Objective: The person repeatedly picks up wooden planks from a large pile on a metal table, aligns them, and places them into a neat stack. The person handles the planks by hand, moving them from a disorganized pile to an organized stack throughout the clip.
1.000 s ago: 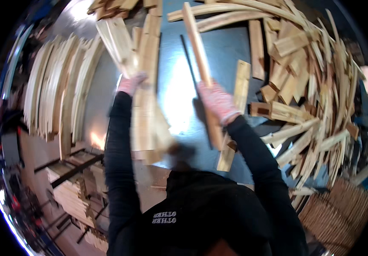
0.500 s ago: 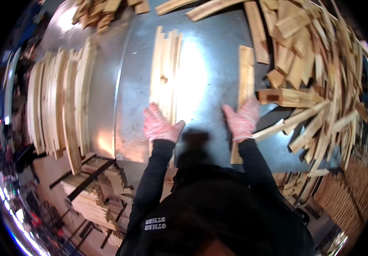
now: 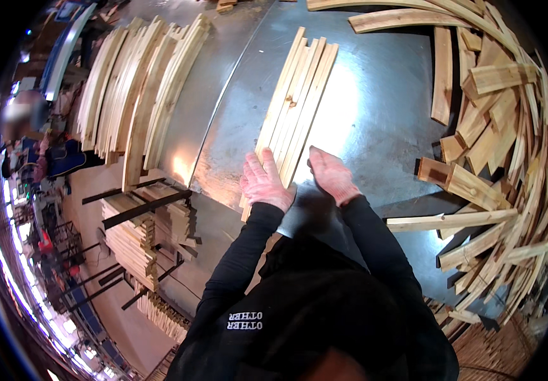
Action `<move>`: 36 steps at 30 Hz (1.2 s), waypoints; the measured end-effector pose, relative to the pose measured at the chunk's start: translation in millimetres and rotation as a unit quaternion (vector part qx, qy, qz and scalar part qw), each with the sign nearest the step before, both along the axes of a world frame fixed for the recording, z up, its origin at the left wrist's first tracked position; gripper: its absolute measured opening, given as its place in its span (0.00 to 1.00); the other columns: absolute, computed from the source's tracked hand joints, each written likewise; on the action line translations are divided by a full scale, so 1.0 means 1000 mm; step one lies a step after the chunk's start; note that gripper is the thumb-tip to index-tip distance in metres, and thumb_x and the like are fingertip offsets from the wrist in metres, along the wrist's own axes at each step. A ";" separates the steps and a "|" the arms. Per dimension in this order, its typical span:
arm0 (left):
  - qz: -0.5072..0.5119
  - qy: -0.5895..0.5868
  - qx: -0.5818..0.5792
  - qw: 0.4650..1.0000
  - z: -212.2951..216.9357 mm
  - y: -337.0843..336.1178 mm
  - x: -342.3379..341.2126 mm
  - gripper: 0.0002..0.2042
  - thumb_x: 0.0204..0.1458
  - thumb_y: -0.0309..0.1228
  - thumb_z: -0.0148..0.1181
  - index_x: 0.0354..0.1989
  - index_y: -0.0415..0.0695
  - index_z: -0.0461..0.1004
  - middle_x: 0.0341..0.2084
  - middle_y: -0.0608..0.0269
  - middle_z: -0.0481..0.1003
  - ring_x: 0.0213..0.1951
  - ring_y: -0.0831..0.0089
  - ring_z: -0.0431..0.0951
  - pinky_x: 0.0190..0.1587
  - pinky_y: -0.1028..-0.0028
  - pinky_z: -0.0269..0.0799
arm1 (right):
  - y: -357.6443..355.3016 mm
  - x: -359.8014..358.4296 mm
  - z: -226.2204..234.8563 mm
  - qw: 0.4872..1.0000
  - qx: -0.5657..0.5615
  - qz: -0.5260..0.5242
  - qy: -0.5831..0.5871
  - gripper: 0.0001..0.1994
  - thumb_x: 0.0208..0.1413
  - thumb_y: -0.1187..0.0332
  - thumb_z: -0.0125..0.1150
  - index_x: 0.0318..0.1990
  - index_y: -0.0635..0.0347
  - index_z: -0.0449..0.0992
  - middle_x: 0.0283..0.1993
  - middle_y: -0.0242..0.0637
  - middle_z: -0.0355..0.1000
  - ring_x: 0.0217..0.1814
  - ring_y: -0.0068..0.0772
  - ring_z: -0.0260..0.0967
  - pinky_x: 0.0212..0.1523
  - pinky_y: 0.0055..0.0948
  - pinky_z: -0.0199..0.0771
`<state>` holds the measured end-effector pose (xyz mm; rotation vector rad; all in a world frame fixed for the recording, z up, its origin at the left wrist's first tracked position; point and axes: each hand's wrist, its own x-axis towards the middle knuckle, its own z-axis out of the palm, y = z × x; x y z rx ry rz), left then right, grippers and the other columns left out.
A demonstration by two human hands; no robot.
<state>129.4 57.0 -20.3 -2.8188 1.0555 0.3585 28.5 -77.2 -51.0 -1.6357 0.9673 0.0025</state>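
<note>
Several narrow pale wooden strips [image 3: 310,94] lie side by side on the metal table [image 3: 382,95], slanting away from me, their far ends uneven. One of them carries a dark knot. My left hand [image 3: 265,181], in a pinkish-white glove, rests across their near part with the fingers stretched out. Just right of the strips, over the table, is my right hand [image 3: 334,176], gloved the same way. Its fingers are extended close together and nothing shows in them. The near ends of the strips are partly covered by my left hand and forearm.
A row of pale strips [image 3: 137,89] lies at the left end of the table. Loose offcuts [image 3: 493,120] heap up along the right side. Below the left edge, stacked wood [image 3: 128,238] sits on a dark metal rack [image 3: 144,209]. A person [image 3: 45,152] is at the far left.
The single board at the right no longer lies apart; the group of strips looks wider. My right hand has moved left, close to the group. The whole view has turned.
</note>
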 end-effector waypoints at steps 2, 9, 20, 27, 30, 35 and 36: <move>0.018 0.051 0.003 0.999 0.013 -0.006 0.010 0.58 0.36 0.51 0.70 0.72 0.40 0.40 0.68 0.32 0.47 0.68 0.39 0.51 0.67 0.51 0.51 | 0.011 -0.027 -0.035 0.993 0.058 -0.065 -0.074 0.25 0.67 0.53 0.44 0.58 0.67 0.69 0.41 0.39 0.77 0.40 0.38 0.73 0.46 0.34 0.71; 0.161 0.726 -0.422 0.519 -0.035 0.053 0.068 0.38 0.48 0.41 0.65 0.65 0.34 0.59 0.54 0.48 0.71 0.52 0.59 0.75 0.58 0.63 0.70 | 0.043 0.003 -0.037 0.917 0.246 -0.120 -0.290 0.29 0.68 0.59 0.49 0.70 0.68 0.53 0.62 0.41 0.65 0.60 0.32 0.63 0.62 0.30 0.62; 0.107 0.464 -0.430 0.767 -0.034 0.071 0.178 0.25 0.61 0.39 0.53 0.64 0.39 0.63 0.51 0.57 0.74 0.52 0.69 0.74 0.53 0.72 0.70 | 0.063 0.161 -0.030 0.875 0.290 -0.142 -0.361 0.58 0.50 0.74 0.70 0.73 0.59 0.23 0.66 0.45 0.60 0.64 0.36 0.63 0.61 0.30 0.66; 0.191 0.586 -0.389 0.684 -0.054 0.161 0.328 0.35 0.54 0.36 0.63 0.69 0.39 0.56 0.51 0.60 0.74 0.48 0.74 0.73 0.53 0.74 0.70 | 0.143 0.299 -0.032 0.933 0.244 -0.110 -0.239 0.60 0.50 0.71 0.70 0.72 0.58 0.18 0.63 0.43 0.64 0.62 0.34 0.65 0.60 0.28 0.66; 0.127 0.573 -0.331 0.739 -0.018 0.164 0.383 0.29 0.56 0.43 0.62 0.62 0.42 0.65 0.48 0.62 0.74 0.45 0.74 0.73 0.50 0.71 0.71 | 0.170 0.340 -0.025 0.932 0.246 -0.148 -0.222 0.60 0.51 0.67 0.69 0.71 0.62 0.17 0.61 0.45 0.67 0.60 0.35 0.67 0.59 0.27 0.67; 0.229 0.687 -0.247 0.644 -0.076 0.185 0.423 0.29 0.54 0.43 0.63 0.59 0.39 0.64 0.43 0.57 0.76 0.44 0.68 0.75 0.47 0.73 0.72 | 0.172 0.340 -0.025 0.938 0.267 -0.130 -0.178 0.60 0.52 0.64 0.69 0.70 0.67 0.16 0.60 0.47 0.69 0.60 0.35 0.68 0.58 0.26 0.68; 0.153 0.593 -0.241 0.753 -0.055 0.186 0.418 0.29 0.54 0.43 0.63 0.59 0.39 0.64 0.41 0.56 0.77 0.42 0.68 0.76 0.45 0.73 0.73 | 0.168 0.335 -0.028 0.943 0.253 -0.124 -0.174 0.60 0.52 0.62 0.69 0.70 0.67 0.17 0.60 0.48 0.68 0.60 0.36 0.67 0.59 0.26 0.67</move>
